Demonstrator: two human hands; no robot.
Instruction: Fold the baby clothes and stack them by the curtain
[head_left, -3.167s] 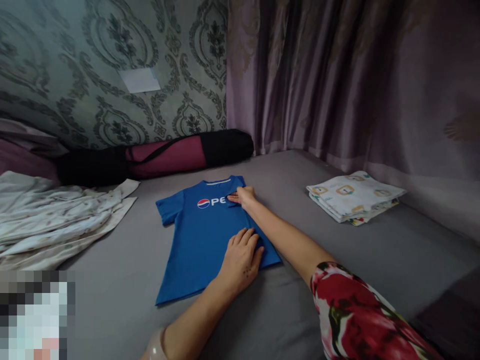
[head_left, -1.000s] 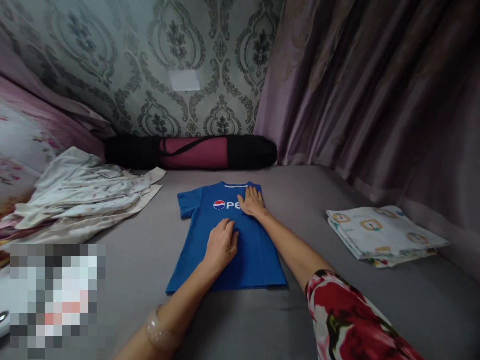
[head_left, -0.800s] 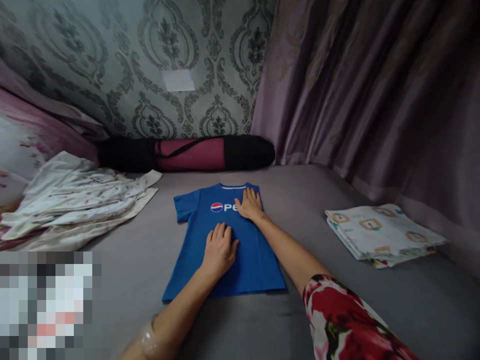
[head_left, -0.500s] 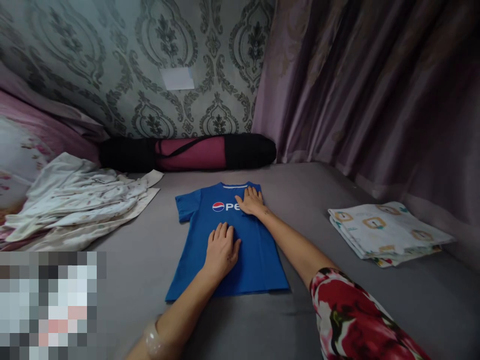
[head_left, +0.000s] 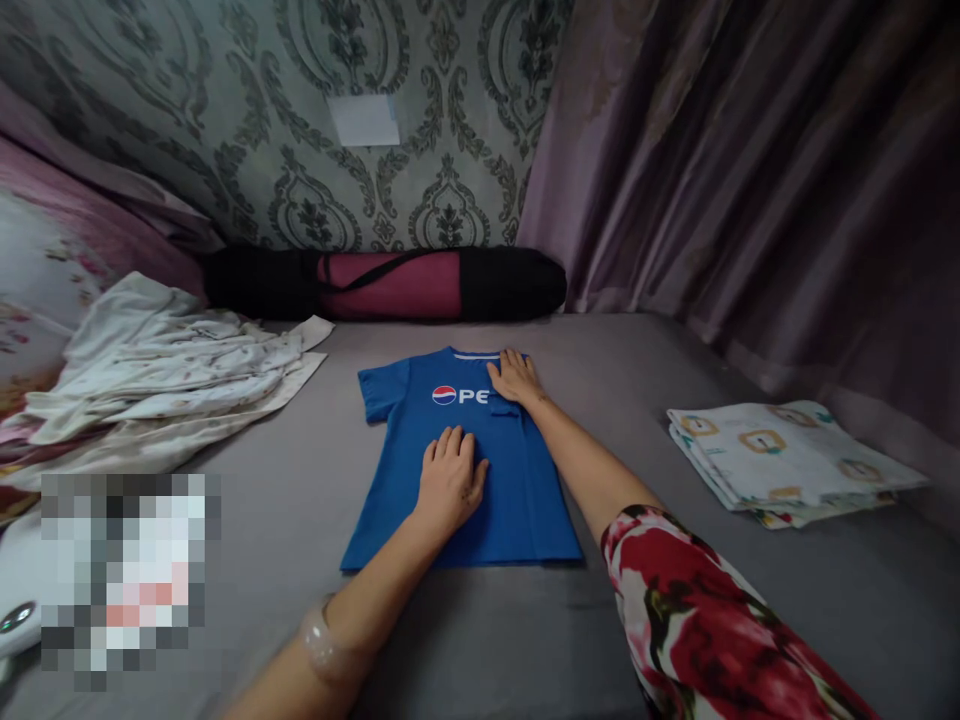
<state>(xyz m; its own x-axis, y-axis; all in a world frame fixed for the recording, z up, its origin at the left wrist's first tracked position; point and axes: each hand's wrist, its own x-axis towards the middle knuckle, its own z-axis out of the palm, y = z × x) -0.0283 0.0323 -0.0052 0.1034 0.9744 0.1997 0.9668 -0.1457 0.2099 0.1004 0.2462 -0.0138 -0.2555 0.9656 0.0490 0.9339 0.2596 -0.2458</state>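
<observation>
A blue T-shirt [head_left: 405,480] with a round logo and the white letters "PE" lies on the grey bed sheet [head_left: 277,500]. Its left sleeve sticks out, while the right side is folded inward over the front, with the sleeve end lying near the lettering. My left hand [head_left: 450,480] rests flat on the middle of the shirt, fingers stretched. Up by the collar, my right hand [head_left: 516,378] presses flat on the folded right shoulder and covers part of the print. Neither hand grips any cloth that I can see.
Folded white printed cloths [head_left: 787,455] lie to the right. A crumpled pile of pale cloth [head_left: 195,350] is on the left. Along the patterned wall lies a black and maroon rolled bag [head_left: 397,285]. Purple curtains [head_left: 675,150] hang at the right; a blurred patch covers the lower left.
The view has tilted down and shifted slightly. My right hand has slid a little toward the collar and shoulder edge, showing more of the folded sleeve end. My left hand stays on the shirt.
</observation>
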